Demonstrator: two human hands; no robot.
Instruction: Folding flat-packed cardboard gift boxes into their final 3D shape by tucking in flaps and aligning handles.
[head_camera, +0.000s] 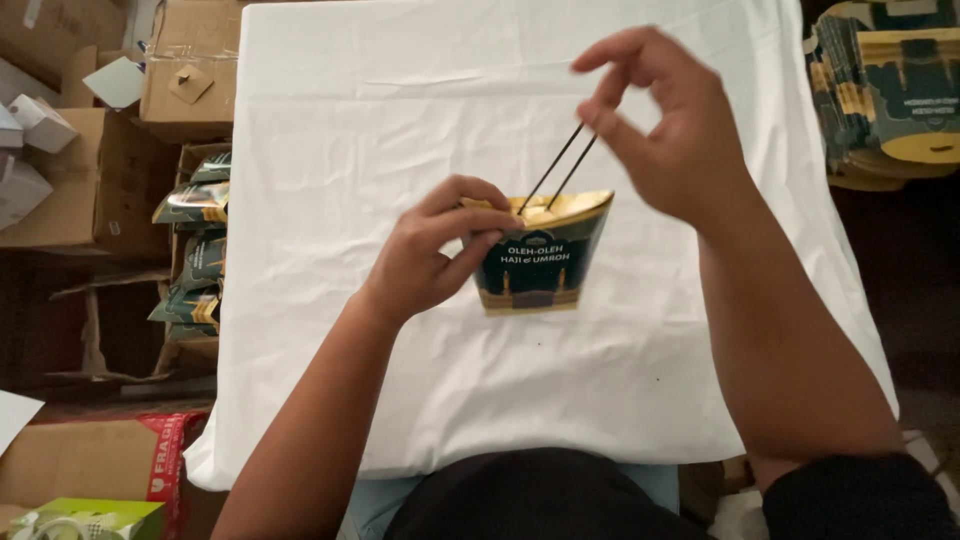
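A small dark green and gold paper box (545, 262) with an open top is held above the white cloth (400, 130) at the middle. My left hand (430, 250) grips the box's left side, thumb over its rim. My right hand (665, 125) is raised above and to the right of the box, pinching a thin dark cord (563, 165) between thumb and forefinger. Two strands of the cord run down into the box's opening.
Cardboard cartons (190, 65) stand to the left, one (195, 255) holding several folded boxes of the same design. A stack of flat green and gold box blanks (890, 90) lies at the upper right. A green package (90, 518) sits at the bottom left.
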